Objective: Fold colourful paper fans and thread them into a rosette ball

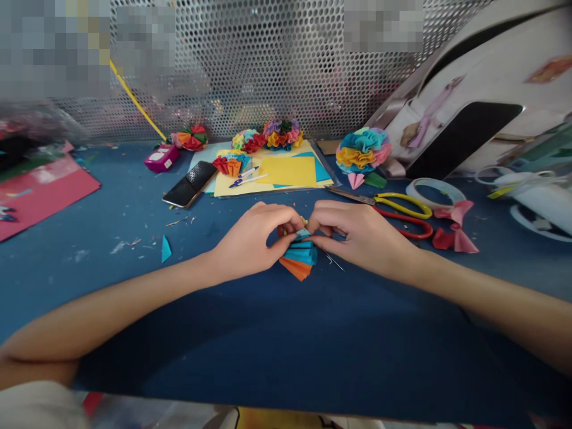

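Note:
Both of my hands meet over the middle of the blue table, pinching a pleated paper flower (300, 257) with blue and orange folded fans. My left hand (257, 238) grips its upper left side between thumb and fingers. From the other side, my right hand (357, 232) pinches its top right edge. The fingertips hide the upper part of the flower, where a bit of yellow shows. A thin, needle-like metal piece (336, 263) lies just below my right hand. Scissors (395, 208) with yellow and red handles lie beyond that hand.
Behind my hands lie a phone (190, 185), pens (248, 179), yellow paper (288, 171) and finished paper flowers (364, 150). A tape roll (435, 192) and pink bow (458, 229) sit right, before a white bag (491, 77). Red sheets (49, 190) lie left; perforated metal (268, 65) stands behind.

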Tool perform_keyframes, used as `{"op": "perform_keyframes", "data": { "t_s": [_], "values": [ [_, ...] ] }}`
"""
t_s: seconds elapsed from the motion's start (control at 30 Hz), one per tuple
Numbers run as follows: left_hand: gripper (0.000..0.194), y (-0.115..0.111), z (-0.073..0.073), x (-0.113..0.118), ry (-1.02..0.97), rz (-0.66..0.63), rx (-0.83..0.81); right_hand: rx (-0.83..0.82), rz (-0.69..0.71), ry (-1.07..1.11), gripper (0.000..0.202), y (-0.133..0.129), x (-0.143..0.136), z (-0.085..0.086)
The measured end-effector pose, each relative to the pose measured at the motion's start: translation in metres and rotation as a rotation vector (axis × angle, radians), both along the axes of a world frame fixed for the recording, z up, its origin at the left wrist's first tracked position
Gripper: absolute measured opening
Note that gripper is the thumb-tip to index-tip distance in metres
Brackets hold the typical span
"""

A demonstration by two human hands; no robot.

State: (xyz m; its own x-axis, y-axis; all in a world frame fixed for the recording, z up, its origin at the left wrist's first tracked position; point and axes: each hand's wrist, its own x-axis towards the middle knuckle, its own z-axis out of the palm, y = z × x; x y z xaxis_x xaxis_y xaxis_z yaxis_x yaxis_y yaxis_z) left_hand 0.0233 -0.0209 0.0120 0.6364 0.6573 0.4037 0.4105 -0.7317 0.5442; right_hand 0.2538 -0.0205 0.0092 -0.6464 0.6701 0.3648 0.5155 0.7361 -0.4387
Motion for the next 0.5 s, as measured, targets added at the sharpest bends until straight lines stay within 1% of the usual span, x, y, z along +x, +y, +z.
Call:
{"op": "perform_keyframes", "data": {
  "t_s": [0.07, 0.13, 0.2, 0.27, 0.4, 0.5],
  "values": [
    [0.021, -0.0003, -0.0019, -0.0004, -0.019, -0.013, 0.105, 0.001, -0.004, 0.014, 0.017, 0.0001, -0.0001, -0.0001],
    [0.021, 0.0009, -0.0032, -0.0007, -0.021, -0.052, 0.194, 0.002, -0.008, 0.026, 0.018, 0.0004, -0.0001, -0.0001],
    [0.02, 0.0029, -0.0034, -0.0011, 0.004, -0.084, 0.231, 0.001, -0.008, 0.027, 0.018, 0.0011, 0.0, 0.0003],
    [0.021, 0.005, -0.0023, -0.0016, 0.034, -0.089, 0.212, -0.006, -0.012, 0.021, 0.017, 0.0021, 0.0005, 0.0005],
    [0.014, 0.007, 0.0024, -0.003, 0.118, -0.086, 0.147, -0.035, -0.019, 0.037, 0.019, 0.0043, 0.0006, -0.0005],
    [0.01, 0.0055, 0.0039, -0.003, 0.122, -0.064, 0.118, -0.067, -0.019, 0.066, 0.021, 0.0044, -0.0012, -0.0024]
  ]
}}
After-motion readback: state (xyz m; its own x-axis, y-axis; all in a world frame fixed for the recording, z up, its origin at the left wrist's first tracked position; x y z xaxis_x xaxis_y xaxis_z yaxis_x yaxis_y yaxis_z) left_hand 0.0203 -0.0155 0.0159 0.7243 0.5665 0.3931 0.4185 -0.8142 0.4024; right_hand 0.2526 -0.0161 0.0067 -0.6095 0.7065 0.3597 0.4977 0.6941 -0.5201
